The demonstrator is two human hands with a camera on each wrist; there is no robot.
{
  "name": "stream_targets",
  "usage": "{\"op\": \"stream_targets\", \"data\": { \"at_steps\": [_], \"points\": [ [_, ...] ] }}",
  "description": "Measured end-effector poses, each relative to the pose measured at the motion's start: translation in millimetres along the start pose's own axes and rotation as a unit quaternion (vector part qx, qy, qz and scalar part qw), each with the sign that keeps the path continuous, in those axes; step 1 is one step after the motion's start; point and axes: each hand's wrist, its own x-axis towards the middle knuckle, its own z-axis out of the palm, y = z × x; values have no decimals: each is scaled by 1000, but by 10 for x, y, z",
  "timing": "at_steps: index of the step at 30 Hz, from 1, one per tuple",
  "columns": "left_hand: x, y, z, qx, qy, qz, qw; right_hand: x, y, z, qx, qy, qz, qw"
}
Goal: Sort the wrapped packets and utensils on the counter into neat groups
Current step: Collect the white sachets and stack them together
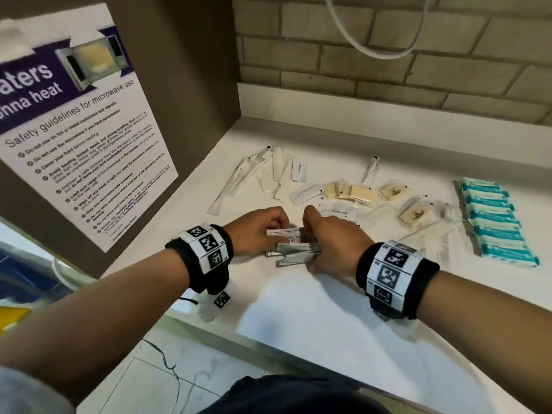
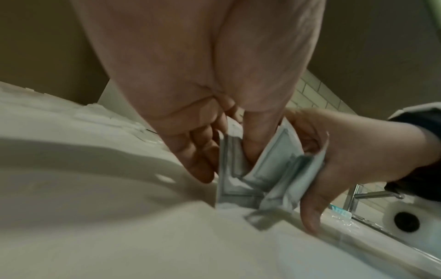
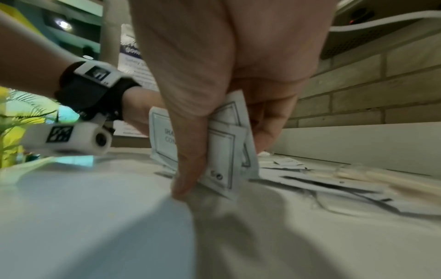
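Both hands hold a small stack of flat white shampoo sachets [image 1: 291, 245] standing on edge on the white counter [image 1: 313, 309]. My left hand [image 1: 257, 231] pinches the stack's left end; in the left wrist view its thumb and fingers [image 2: 203, 151] curl round the sachets [image 2: 262, 179]. My right hand [image 1: 328, 243] grips the right end, fingers and thumb [image 3: 190, 160] curled round the sachets [image 3: 222, 151]. Farther back lie clear-wrapped utensils [image 1: 239, 177], white packets [image 1: 300, 171], cream soap bars [image 1: 358, 192] and a row of teal packets [image 1: 498, 222].
A side panel with a microwave safety poster [image 1: 80, 130] stands at the left. A brick wall [image 1: 388, 55] closes the back, with a white cable [image 1: 373, 40] hanging on it. A sink with a tap [image 2: 372, 196] lies to the right. The counter's front edge is near my body.
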Motion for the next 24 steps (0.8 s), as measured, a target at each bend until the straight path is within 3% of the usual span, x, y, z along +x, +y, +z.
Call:
{"op": "stream_targets", "data": {
  "at_steps": [7, 11, 13, 16, 18, 22, 24],
  "points": [
    [-36, 122, -22, 34, -12, -33, 999, -23, -28, -3, 74, 48, 21, 996],
    [-139, 371, 33, -41, -37, -63, 996, 34, -40, -2, 27, 19, 40, 999],
    [-186, 413, 72, 45, -61, -43, 996, 52, -69, -2, -5, 6, 34, 999],
    [-174, 351, 118, 228, -74, -31, 970, 63, -76, 44, -69, 19, 3, 997],
    [-155, 342, 138, 276, -82, -50, 957, 64, -54, 87, -112, 25, -8, 993],
    [-130, 301, 149, 412, -86, -80, 903, 67, -1, 140, -131, -2, 12, 991],
    [-113, 297, 162, 391, -88, -93, 911, 86, -3, 139, -76, -29, 10, 997]
  ]
}}
